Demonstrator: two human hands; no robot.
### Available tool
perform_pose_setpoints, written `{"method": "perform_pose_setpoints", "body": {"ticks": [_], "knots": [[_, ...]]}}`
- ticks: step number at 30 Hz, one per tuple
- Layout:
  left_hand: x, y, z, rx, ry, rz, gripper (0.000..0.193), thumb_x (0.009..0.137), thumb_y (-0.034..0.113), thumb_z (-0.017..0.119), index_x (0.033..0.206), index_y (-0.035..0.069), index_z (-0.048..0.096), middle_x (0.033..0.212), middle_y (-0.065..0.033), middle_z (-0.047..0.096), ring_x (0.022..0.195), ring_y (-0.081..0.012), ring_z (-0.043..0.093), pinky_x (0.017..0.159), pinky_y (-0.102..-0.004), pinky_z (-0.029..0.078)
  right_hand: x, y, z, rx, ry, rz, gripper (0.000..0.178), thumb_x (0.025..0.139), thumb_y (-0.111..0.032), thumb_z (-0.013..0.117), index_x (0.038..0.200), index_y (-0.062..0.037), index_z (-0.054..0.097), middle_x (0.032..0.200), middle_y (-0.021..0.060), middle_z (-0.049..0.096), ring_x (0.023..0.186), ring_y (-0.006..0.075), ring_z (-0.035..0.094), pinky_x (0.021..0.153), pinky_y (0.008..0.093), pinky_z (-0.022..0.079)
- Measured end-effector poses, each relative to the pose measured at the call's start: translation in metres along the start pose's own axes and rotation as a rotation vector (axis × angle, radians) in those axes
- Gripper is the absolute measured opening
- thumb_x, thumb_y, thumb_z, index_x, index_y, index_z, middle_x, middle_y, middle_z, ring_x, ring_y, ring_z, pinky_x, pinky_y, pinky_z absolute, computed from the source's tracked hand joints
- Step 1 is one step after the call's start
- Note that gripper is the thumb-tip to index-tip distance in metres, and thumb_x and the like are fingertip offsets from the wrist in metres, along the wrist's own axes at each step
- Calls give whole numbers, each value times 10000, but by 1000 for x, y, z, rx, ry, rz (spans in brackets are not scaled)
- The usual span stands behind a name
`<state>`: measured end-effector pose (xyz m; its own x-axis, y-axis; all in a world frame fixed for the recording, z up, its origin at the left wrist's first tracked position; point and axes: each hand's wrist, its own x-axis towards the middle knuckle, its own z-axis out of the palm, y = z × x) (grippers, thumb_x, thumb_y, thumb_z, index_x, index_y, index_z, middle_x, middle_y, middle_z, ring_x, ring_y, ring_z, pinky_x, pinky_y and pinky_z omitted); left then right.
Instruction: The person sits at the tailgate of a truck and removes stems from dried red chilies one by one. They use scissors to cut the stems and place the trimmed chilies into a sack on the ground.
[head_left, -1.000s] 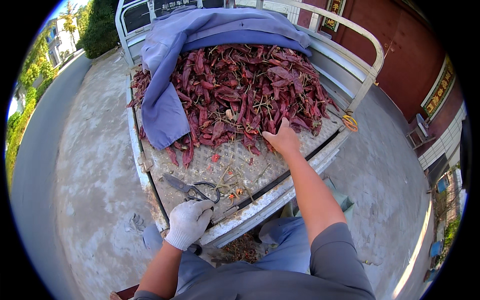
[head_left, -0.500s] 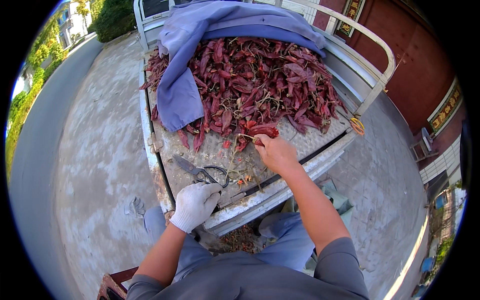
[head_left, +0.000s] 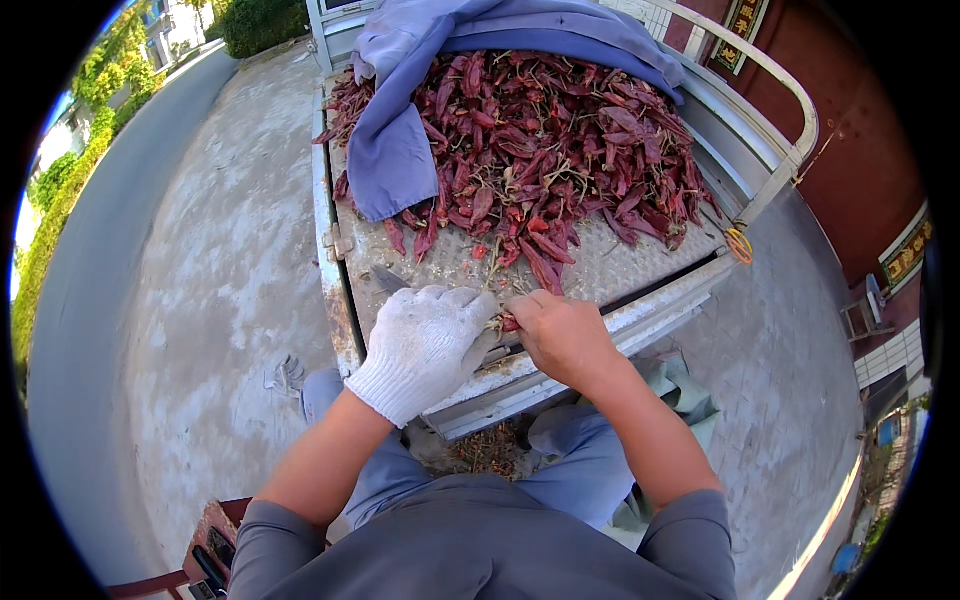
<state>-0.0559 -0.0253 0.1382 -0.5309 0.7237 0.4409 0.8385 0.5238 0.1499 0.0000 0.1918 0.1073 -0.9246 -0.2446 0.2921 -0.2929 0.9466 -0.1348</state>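
A heap of dried dark-red chili peppers (head_left: 560, 130) lies on the worn flat bed (head_left: 375, 245) of a small truck. My right hand (head_left: 568, 338), bare, is closed on a dried chili pepper (head_left: 511, 323) at the near edge, with only a bit of red and its stem end showing. Close against it, my left hand (head_left: 425, 345) in a white knit glove has its fingers closed at the stem. Its fingertips are partly hidden. Under the glove lies a pair of scissors (head_left: 389, 279); just the dark blade sticks out, and the handles are covered.
Blue cloth (head_left: 395, 165) drapes over the heap's back and left. A metal side rail (head_left: 790, 110) with an orange loop (head_left: 738, 245) edges the bed at right. A grey glove (head_left: 287, 375) lies on the concrete at left. Green fabric (head_left: 685, 395) hangs by my right knee.
My right hand has brought the chili pepper back toward me. My gloved left hand has moved forward and right to meet it, covering the scissors' handles. The view has shifted slightly.
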Motion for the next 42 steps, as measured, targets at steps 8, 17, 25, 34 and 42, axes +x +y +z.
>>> {"method": "perform_pose_setpoints", "body": {"ticks": [8,17,25,34,42], "knots": [[-20,1,14,59,-347,196,197,903,309,683,866,124,736,797,-93,731,806,-309,736,728,-454,551,-25,-22,-27,284,-378,-80,275,1008,-277,674,1028,-5,634,997,217,682,952,453,683,834,546,546],[-31,7,-5,-66,-403,366,256,835,353,717,718,125,718,712,-110,702,697,-345,707,647,-467,528,-43,-20,-2,747,-433,-198,392,1081,-375,566,962,-8,640,886,208,676,867,455,646,767,511,505],[-53,14,25,-134,-148,259,226,747,301,729,622,129,651,603,-89,616,603,-329,636,601,-459,461,-85,-53,58,1355,-80,223,447,1129,-379,529,879,-10,558,741,71,556,650,208,549,617,368,444],[-74,24,42,-72,-507,39,312,853,335,755,1078,119,753,781,-98,706,792,-322,712,694,-470,525,-73,-21,67,1735,317,693,388,1131,-388,555,943,-60,641,728,-19,545,572,90,489,518,247,373],[-72,29,29,-201,-511,-73,573,884,375,750,1374,113,608,1042,-148,750,961,-347,735,799,-482,562,-8,50,66,303,202,545,444,962,-438,734,1025,0,702,928,224,746,874,436,713,780,508,546]]}}
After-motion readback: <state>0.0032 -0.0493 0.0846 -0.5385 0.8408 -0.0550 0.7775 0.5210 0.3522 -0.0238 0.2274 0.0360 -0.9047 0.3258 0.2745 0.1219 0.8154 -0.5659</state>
